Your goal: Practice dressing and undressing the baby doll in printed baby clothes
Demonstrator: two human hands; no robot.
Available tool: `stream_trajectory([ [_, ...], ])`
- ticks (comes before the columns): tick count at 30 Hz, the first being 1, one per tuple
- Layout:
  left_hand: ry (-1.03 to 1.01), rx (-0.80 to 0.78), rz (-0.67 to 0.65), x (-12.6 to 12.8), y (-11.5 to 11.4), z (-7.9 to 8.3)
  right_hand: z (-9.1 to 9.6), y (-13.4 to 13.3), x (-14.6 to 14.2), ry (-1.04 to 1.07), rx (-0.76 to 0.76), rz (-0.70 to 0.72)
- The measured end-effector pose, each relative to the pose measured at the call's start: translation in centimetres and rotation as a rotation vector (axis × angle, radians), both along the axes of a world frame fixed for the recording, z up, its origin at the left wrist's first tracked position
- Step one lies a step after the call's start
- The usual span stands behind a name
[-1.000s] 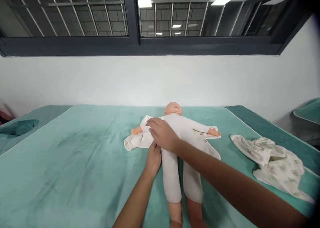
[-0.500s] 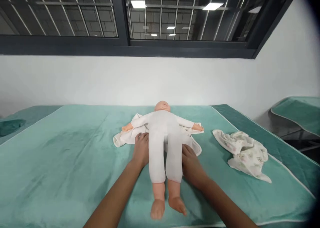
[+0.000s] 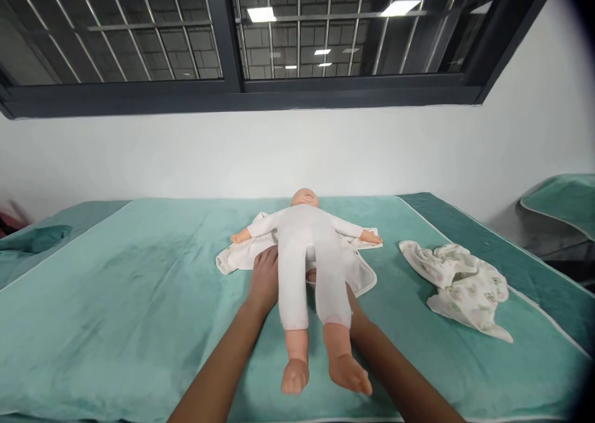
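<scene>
A baby doll point(image 3: 292, 274) in a white body covering lies on its back, head toward the wall, arms spread and bare feet toward me. Beneath its upper body is a spread white garment point(image 3: 242, 257), its lower flap showing at the doll's right-hand side of the picture. My left hand point(image 3: 264, 279) lies along the doll's left-side hip in the picture, over the garment, fingers stretched forward and their tips partly hidden. My right hand point(image 3: 355, 310) passes under the picture-right leg; fingertips show between the legs, and the leg hides the rest.
A crumpled white patterned cloth point(image 3: 467, 290) lies on the green padded cover point(image 3: 153, 324) to the right. Behind stands a white wall point(image 3: 209, 156) below a dark-framed, barred window point(image 3: 325, 91). Another green padded surface point(image 3: 564, 200) is at the far right.
My right hand has slid leftward under the picture-right leg, and its fingertips now show between the legs. That leg has shifted outward to the right. The left hand stays beside the hip.
</scene>
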State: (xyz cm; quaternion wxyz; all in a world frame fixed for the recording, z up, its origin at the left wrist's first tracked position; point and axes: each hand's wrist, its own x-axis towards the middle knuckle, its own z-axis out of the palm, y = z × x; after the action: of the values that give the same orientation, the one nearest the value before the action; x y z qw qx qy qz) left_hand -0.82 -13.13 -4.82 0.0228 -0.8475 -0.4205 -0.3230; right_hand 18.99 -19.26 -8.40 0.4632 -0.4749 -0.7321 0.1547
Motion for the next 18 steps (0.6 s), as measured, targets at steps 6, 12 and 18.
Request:
stream_trajectory([
  [6,0.11,0.13,0.05,-1.9,-2.2,0.0,1.7,-0.9,-0.2,-0.283,-0.006,-0.203],
  [12,0.167,0.099,-0.043,-5.0,-4.9,-0.8,1.6,-2.4,2.5,-0.546,0.064,-0.285],
  [18,0.011,-0.09,-0.168,-6.0,-5.1,-1.0,1.5,-4.7,6.7,-0.583,0.066,-0.135],
])
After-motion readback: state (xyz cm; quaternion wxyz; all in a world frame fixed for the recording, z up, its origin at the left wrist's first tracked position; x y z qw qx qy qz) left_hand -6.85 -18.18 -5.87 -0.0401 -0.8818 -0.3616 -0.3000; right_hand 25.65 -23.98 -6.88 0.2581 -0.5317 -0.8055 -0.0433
